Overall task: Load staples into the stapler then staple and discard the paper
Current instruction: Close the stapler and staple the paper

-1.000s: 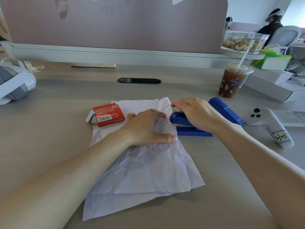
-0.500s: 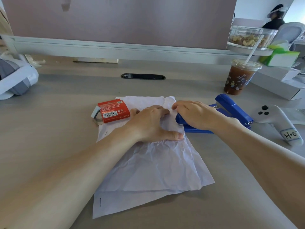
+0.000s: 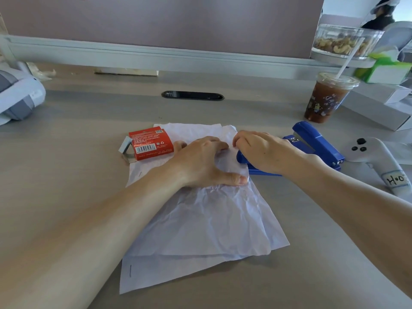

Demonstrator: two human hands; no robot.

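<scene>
Stapler (image 3: pixel 312 143) is being pushed down by the right hand (image 3: pixel 263 150), fingers pressing on top; left hand (image 3: pixel 200 162) lies flat, fingers spread on paper (image 3: pixel 200 224). Next, lift and throw it away.

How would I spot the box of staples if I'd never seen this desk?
Find the crumpled white paper lying mid-desk. At its far left corner, beside the left hand, sits the staple box, small and partly on the sheet. It is the only red thing, with a barcode label.

Staple box (image 3: pixel 151 144) left of paper (image 3: pixel 200 221), stapler (image 3: pixel 312 146) right.
</scene>
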